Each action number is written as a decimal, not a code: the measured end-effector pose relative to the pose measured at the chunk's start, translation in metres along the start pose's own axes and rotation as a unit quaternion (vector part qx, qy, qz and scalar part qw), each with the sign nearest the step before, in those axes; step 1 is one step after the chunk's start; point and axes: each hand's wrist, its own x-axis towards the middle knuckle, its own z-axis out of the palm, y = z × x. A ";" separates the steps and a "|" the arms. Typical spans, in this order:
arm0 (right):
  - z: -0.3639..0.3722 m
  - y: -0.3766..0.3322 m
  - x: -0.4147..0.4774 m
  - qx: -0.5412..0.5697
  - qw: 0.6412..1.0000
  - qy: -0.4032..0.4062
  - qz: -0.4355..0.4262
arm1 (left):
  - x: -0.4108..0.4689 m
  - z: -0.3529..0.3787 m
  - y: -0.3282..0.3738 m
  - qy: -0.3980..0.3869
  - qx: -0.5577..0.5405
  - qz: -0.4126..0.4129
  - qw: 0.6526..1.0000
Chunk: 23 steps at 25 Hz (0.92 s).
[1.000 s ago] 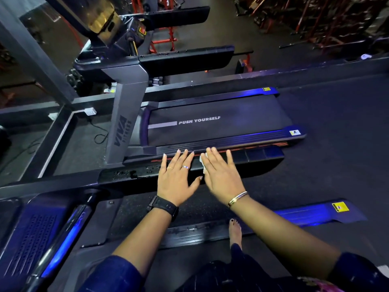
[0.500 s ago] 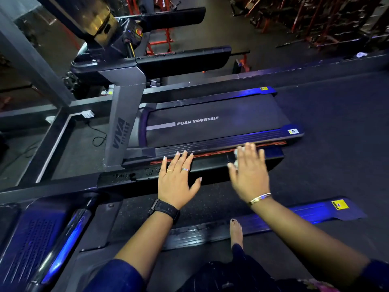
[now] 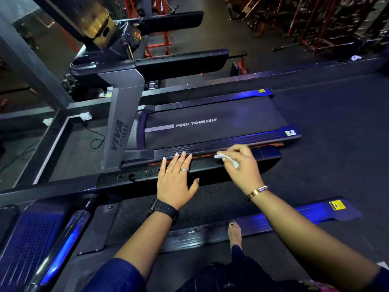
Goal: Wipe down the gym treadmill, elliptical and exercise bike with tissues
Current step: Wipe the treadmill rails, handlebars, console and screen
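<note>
By the treadmill [image 3: 210,131], the left grip [image 3: 175,182] lies flat, outspread; the right grip [image 3: 242,167] pinches one tissue [image 3: 221,156]. That grip half hides the tissue.

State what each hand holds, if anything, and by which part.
The right hand pinches a crumpled white tissue by its bunched part, one end sticking out. The left hand lies flat, holding nothing.

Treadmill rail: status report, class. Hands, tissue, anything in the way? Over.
Left hand flat on treadmill edge. Right hand pinches tissue at side rail. Nothing else seen on rail.
</note>
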 end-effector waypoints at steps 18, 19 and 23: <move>0.024 0.012 -0.034 -0.299 0.915 -0.134 -0.235 | 0.000 0.002 -0.002 0.012 -0.016 0.003 1.000; 0.014 0.024 -0.030 -0.324 0.908 -0.124 -0.233 | 0.000 0.002 -0.002 0.011 -0.016 0.004 1.000; -0.026 0.057 -0.015 -0.363 0.927 -0.055 -0.080 | 0.000 0.001 -0.001 0.006 -0.009 0.002 1.000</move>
